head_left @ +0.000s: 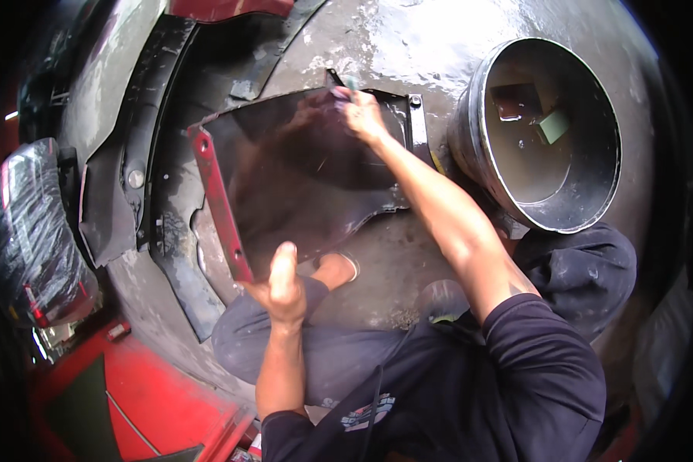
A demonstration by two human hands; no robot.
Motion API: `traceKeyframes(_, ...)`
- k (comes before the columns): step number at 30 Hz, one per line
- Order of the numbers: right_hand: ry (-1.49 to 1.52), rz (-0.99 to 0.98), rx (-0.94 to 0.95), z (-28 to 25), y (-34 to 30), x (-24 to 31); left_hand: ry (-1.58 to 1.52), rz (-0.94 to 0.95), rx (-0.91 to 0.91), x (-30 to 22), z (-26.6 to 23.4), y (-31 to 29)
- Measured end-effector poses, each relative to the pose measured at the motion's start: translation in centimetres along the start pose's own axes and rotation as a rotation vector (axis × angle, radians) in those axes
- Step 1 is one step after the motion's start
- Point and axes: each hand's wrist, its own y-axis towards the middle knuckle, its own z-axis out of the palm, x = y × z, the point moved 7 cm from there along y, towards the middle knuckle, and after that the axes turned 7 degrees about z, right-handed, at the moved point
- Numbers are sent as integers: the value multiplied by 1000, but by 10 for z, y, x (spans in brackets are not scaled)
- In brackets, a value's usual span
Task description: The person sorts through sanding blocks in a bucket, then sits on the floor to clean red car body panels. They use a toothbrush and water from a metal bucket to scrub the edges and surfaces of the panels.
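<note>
A dark, glossy car body panel (316, 169) with a red flange stands tilted in front of me. My left hand (281, 294) is closed on its near left corner, the thumb up over the edge. At the panel's far edge, my right hand (360, 115) has its fingers bent, slightly smeared by motion. By those fingertips is a small greenish and purplish thing, too blurred to name. The panel's underside is hidden.
To the right, a black tub (477, 138) holds murky water, a dark red-brown square (517, 102) and a pale green block (553, 126). More black panels (179, 223) lie on the left. A plastic-wrapped part (40, 231) and a red panel (162, 400) are nearby.
</note>
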Motion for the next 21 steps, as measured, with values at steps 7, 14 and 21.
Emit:
traceKeyframes(7, -1199, -371, 35, -15, -28, -10, -24, -11, 106, -10, 15, -5)
traceKeyframes(14, -1432, -358, -179, -53, -40, -9, 413, 197, 277, -31, 39, -28)
traceKeyframes(21, -1232, -428, -98, -75, -146, 5, 368, 189, 241, -18, 33, -19)
